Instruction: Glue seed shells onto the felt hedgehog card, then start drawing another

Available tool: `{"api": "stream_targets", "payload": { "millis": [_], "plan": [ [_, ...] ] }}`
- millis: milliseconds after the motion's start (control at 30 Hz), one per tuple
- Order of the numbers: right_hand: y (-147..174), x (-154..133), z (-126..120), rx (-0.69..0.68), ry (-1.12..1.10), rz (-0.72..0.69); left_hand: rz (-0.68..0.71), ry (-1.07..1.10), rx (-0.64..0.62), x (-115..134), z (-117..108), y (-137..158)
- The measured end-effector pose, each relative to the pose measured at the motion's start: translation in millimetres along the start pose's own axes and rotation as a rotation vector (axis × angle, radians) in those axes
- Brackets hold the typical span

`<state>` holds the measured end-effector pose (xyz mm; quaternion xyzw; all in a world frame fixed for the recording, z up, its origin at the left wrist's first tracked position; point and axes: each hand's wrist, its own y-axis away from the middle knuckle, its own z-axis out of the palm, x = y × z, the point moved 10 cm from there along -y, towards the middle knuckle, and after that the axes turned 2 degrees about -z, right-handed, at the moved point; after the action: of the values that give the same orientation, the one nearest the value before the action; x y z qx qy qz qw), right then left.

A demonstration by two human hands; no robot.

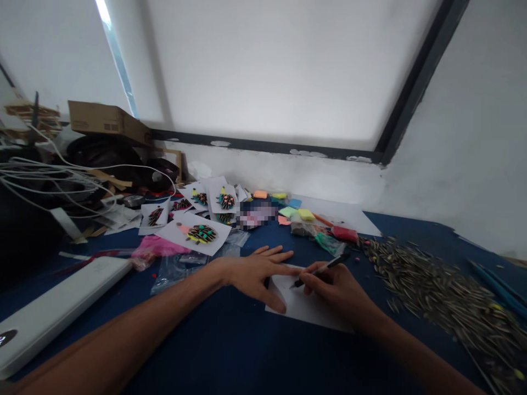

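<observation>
My left hand [257, 274] lies flat with fingers spread on the left edge of a white sheet of paper [307, 312] on the blue table [230, 351]. My right hand [335, 288] grips a black pen [323, 269] with its tip touching the paper, just right of my left fingers. Both forearms reach in from the bottom of the view.
A big heap of sunflower seeds [436, 291] covers the table at right. Behind the paper lie white cards with seed-and-clay figures [201, 234], coloured clay blocks [288, 211], plastic bags [173, 269] and a red object [345, 234]. A white laptop [53, 310] sits at left, cables [45, 175] and a cardboard box [107, 120] beyond.
</observation>
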<state>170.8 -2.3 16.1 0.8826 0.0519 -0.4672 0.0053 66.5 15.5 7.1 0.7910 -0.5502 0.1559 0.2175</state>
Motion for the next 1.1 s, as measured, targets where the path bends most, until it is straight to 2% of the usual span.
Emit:
{"api": "stream_targets", "payload": {
  "millis": [267, 1100],
  "plan": [
    [0.5, 1.5, -5.8, 0.036, 0.035, 0.025, -0.044, -0.024, 0.01, -8.7, 2.8, -0.7],
    [-1.3, 4.9, -13.3, 0.053, 0.099, 0.035, -0.063, -0.033, 0.01, -8.2, 3.1, 0.1]
  ]
}}
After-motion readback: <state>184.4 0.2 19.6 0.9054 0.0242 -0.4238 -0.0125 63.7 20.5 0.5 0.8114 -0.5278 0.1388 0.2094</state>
